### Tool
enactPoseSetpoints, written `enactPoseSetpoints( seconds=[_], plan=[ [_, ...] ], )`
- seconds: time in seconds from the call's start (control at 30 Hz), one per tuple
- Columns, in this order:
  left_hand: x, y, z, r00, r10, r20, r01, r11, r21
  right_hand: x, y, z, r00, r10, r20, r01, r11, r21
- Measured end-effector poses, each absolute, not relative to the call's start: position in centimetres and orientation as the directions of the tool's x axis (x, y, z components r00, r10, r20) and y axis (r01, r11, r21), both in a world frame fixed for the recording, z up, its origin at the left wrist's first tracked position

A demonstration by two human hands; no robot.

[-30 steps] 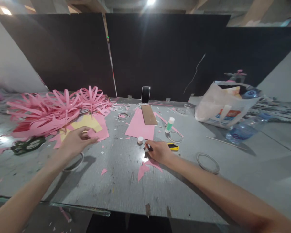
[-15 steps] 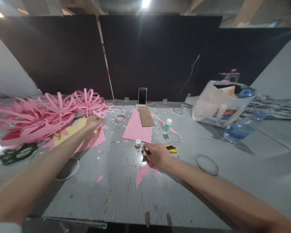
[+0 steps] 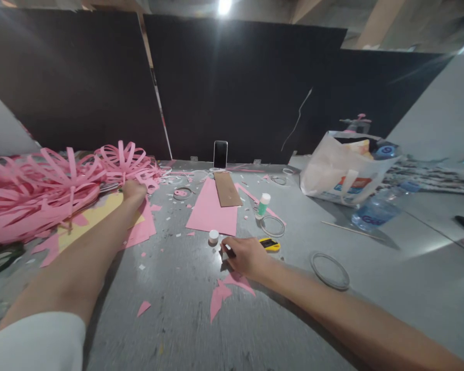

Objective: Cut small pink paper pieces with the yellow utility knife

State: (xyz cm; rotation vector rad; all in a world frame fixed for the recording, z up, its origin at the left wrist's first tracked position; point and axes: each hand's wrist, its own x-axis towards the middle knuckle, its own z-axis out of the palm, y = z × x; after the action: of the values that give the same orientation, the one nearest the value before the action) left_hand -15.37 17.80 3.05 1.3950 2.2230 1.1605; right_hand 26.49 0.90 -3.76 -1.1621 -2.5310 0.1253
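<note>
At the edge of the pink paper-loop pile (image 3: 69, 170), my left hand (image 3: 134, 191) reaches over pink and yellow paper sheets (image 3: 81, 219). Its fingers are mostly turned away, so their grip does not show. My right hand (image 3: 244, 256) rests low on the table with bent fingers pressed together; what lies inside them, if anything, is hidden in dark shadow. Just left of its fingertips stands a small white cap (image 3: 213, 236). Beyond that wrist lies a yellow utility knife (image 3: 269, 244), partly covered by the hand. Pink paper scraps (image 3: 218, 299) lie on the near side.
A cardboard strip (image 3: 228, 189) overlaps a pink sheet (image 3: 206, 214). Behind stands a phone (image 3: 220, 154). A glue stick (image 3: 263, 204), wire coils (image 3: 330, 270), a thin stick (image 3: 351, 230), a bottle (image 3: 379, 211) and a white bag (image 3: 325, 172) occupy the right; scissors (image 3: 2, 258) the left.
The view has shifted, with table things appearing further left. My left hand has moved away from me, towards the paper loops. My right hand stays beside the cap and knife.
</note>
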Motion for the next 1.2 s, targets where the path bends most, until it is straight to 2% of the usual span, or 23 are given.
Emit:
enactPoseSetpoints(
  seconds=[0.07, 0.17, 0.23, 0.37, 0.47, 0.53, 0.73, 1.1, 1.2],
  plan=[
    [-14.7, 16.6, 2.8, -0.510, 0.825, 0.244, 0.676, 0.210, 0.706, 26.4, 0.8, -3.9, -0.592, 0.734, 0.332, 0.709, 0.670, -0.217],
    [-12.3, 13.1, 2.5, -0.438, 0.804, 0.402, 0.731, 0.059, 0.680, 26.3, 0.7, -3.8, -0.562, 0.717, 0.412, 0.714, 0.672, -0.195],
    [-10.0, 10.1, 2.3, -0.388, 0.845, 0.368, 0.690, 0.002, 0.724, 26.1, 0.5, -3.4, -0.545, 0.720, 0.431, 0.730, 0.659, -0.178],
    [-5.5, 4.4, 1.9, -0.118, 0.959, 0.257, 0.510, -0.164, 0.844, 26.0, 0.4, -2.3, -0.602, 0.716, 0.353, 0.729, 0.674, -0.123],
    [-3.1, 2.3, 1.5, 0.062, 0.985, 0.160, 0.459, -0.171, 0.872, 26.0, 0.4, -2.0, -0.643, 0.716, 0.272, 0.712, 0.690, -0.132],
    [-2.1, 2.1, 0.9, 0.142, 0.984, 0.104, 0.506, -0.163, 0.847, 26.1, 0.6, -2.3, -0.649, 0.714, 0.261, 0.704, 0.694, -0.148],
    [-0.9, 2.0, -1.2, 0.210, 0.963, 0.172, 0.588, -0.265, 0.764, 26.2, 0.8, -3.0, -0.636, 0.716, 0.286, 0.702, 0.691, -0.169],
    [-1.9, 0.4, -1.2, 0.119, 0.991, 0.068, 0.458, -0.115, 0.882, 26.3, 0.8, -3.4, -0.616, 0.719, 0.321, 0.677, 0.692, -0.251],
    [-1.8, -0.2, -1.2, 0.138, 0.989, 0.057, 0.497, -0.119, 0.859, 26.3, 0.6, -3.1, -0.552, 0.726, 0.411, 0.689, 0.674, -0.264]
  ],
)
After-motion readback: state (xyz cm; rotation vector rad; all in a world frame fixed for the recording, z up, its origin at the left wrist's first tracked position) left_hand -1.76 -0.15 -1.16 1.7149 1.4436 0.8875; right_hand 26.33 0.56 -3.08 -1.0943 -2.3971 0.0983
